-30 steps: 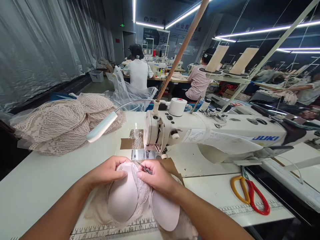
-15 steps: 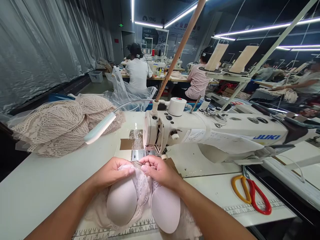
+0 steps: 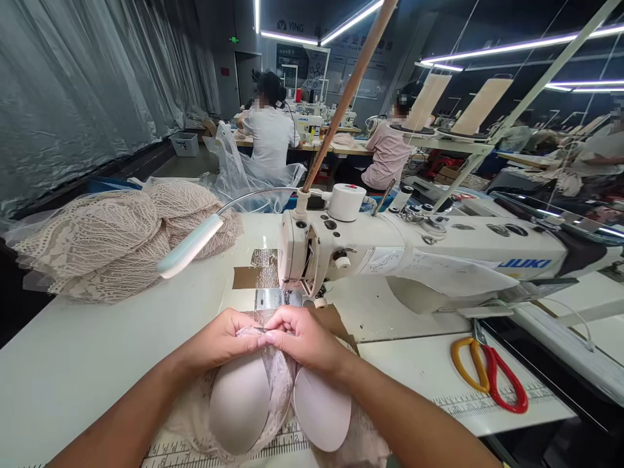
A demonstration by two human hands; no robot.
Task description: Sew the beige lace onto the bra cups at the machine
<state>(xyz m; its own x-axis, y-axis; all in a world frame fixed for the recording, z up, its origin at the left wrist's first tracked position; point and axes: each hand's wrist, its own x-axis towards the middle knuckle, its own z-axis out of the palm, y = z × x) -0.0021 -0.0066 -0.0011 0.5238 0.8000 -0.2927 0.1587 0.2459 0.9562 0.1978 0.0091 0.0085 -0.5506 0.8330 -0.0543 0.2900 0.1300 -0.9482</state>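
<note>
A pale pink bra [image 3: 240, 403] with two smooth moulded cups and lace trim lies in front of the sewing machine [image 3: 295, 253]. My left hand [image 3: 229, 338] is closed on the lace edge above the left cup, thumb on top. Touching it at the fingertips, my right hand [image 3: 297, 338] is closed in a pinch on a thin dark metal tool [image 3: 260, 329] at that same edge. The tool is mostly hidden by my fingers, so its kind cannot be told. Both hands are just nearer to me than the needle area.
Folded beige lace pieces [image 3: 112, 240] are heaped at the left, beside a lamp [image 3: 190, 247] on a bent neck. Scissors [image 3: 487, 374] with yellow and red handles lie at the right. A printed ruler [image 3: 195, 454] runs along the front edge. Several people sit at machines beyond.
My right hand has moved slightly left, bringing its fingertips and the thin tool against my left fingers. The left cup has shifted slightly down. The camera view has moved a little.
</note>
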